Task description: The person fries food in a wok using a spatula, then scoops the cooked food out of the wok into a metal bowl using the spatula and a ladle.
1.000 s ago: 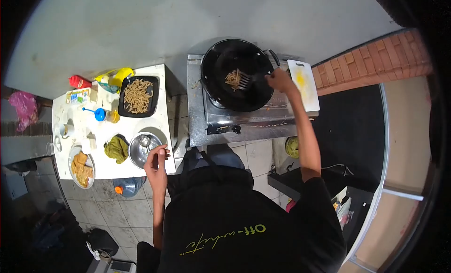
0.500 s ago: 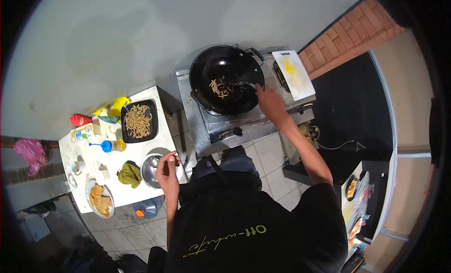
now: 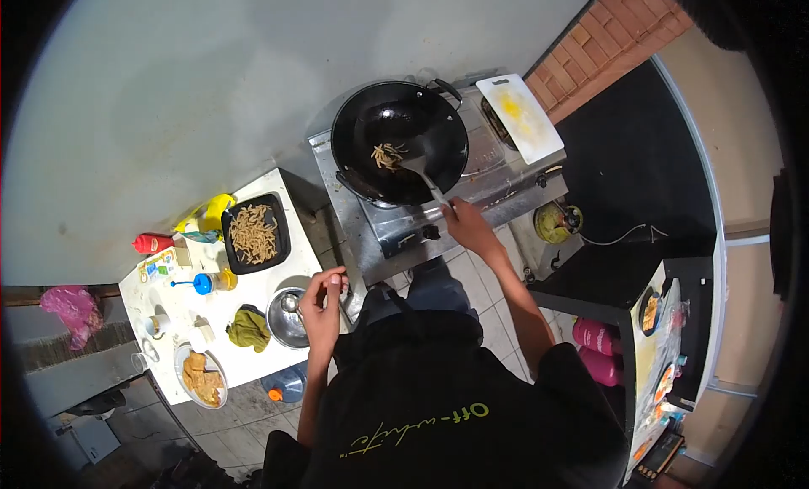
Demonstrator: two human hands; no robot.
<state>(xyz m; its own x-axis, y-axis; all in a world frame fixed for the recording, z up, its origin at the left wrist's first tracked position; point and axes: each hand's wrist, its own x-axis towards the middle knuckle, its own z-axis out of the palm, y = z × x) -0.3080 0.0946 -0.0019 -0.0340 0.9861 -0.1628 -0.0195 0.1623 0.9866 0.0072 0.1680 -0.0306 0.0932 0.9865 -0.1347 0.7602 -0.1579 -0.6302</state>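
My right hand (image 3: pixel 468 226) is wrapped around the handle of a metal spatula (image 3: pixel 432 187). Its blade sits inside a black wok (image 3: pixel 358 122), beside a small heap of pale brown strips (image 3: pixel 388 156). My left hand (image 3: pixel 322 305) is raised near the table's right edge, fingers curled together; what they hold, if anything, I cannot make out. Just beside that hand is a metal bowl (image 3: pixel 285 329) with a round metal utensil (image 3: pixel 291 303) in it. More of the brown strips (image 3: pixel 253 235) fill a black square tray (image 3: pixel 281 266) on the white table (image 3: pixel 278 186).
The wok stands on a steel gas stove (image 3: pixel 396 228), with a white cutting board (image 3: pixel 531 127) to its right. On the table are a green cloth (image 3: pixel 249 329), a plate of fried food (image 3: pixel 202 381), a blue-lidded jar (image 3: pixel 221 281) and a red packet (image 3: pixel 153 243). A gas cylinder (image 3: pixel 556 224) stands below.
My right hand has drawn back toward me, bringing the spatula to the wok's near side. The strips in the wok are bunched closer together. My left hand stays curled near the bowl.
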